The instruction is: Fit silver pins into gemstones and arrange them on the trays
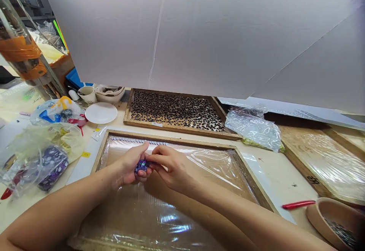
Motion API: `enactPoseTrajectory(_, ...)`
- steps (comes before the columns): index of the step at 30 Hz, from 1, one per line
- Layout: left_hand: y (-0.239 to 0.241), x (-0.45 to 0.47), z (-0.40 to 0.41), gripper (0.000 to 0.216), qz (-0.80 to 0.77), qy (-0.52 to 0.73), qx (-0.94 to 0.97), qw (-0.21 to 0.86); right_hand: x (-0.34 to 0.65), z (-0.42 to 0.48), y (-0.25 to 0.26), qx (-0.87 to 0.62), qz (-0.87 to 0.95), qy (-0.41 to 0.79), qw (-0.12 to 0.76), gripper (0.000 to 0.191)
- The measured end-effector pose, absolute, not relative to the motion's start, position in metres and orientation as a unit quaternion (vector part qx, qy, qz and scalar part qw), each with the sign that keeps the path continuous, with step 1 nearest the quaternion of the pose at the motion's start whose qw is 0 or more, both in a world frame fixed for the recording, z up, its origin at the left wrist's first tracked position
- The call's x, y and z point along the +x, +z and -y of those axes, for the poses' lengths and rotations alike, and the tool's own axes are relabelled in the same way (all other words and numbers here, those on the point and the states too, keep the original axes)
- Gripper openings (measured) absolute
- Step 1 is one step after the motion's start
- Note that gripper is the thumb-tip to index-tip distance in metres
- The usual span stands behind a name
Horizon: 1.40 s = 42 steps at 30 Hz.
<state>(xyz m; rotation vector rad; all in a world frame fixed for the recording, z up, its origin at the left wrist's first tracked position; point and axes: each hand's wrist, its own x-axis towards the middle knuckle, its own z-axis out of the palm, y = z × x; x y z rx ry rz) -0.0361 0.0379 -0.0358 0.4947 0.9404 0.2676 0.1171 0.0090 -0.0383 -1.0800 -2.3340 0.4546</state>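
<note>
Cupped in my left hand [129, 167] is a small heap of shiny purple-blue pieces [141, 165], with the fingers curled under it. My right hand [171, 165] reaches over from the right, its thumb and forefinger pinched together at the heap's edge. Whatever sits between those fingertips is too small to make out. Both hands are above a wooden frame [182, 141] covered with clear plastic film. Along the frame's far inner edge runs a row of small pale pieces [137, 141], partly hidden behind my left thumb.
Behind stands a second wooden tray [176, 110] full of dark pieces. Plastic bags [54, 152] and a white plate [101, 113] lie left. On the right are a clear bag [253, 127], a red pen-like object [298, 204], a bowl [322, 213] and another film-covered frame [325, 156]. A white panel [199, 34] hangs overhead.
</note>
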Motion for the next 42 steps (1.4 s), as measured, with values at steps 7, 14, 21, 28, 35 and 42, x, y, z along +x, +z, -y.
enactPoseTrajectory(7,-0.034,-0.034,-0.035,0.051,-0.461,0.113,0.263,0.84,0.114,-0.011,-0.047,-0.398,0.855,0.199,0.266,0.021)
enactPoseTrajectory(14,-0.036,-0.033,-0.035,0.026,-0.446,0.166,0.296,0.828,0.121,-0.018,-0.041,-0.473,0.762,0.324,0.3,0.015)
enactPoseTrajectory(21,-0.031,-0.035,-0.035,0.011,-0.456,0.184,0.336,0.803,0.134,-0.02,-0.041,-0.488,0.731,0.377,0.294,0.017)
enactPoseTrajectory(28,-0.027,-0.034,-0.031,0.013,-0.479,0.155,0.407,0.762,0.134,-0.01,-0.048,-0.492,0.799,0.189,0.289,0.008)
enactPoseTrajectory(35,-0.03,-0.034,-0.03,0.018,-0.496,0.131,0.421,0.749,0.134,0.004,-0.053,-0.448,0.862,0.058,0.229,0.019)
enactPoseTrajectory(42,-0.028,-0.033,-0.028,0.018,-0.507,0.099,0.425,0.743,0.149,0.002,-0.054,-0.439,0.866,0.059,0.234,0.024)
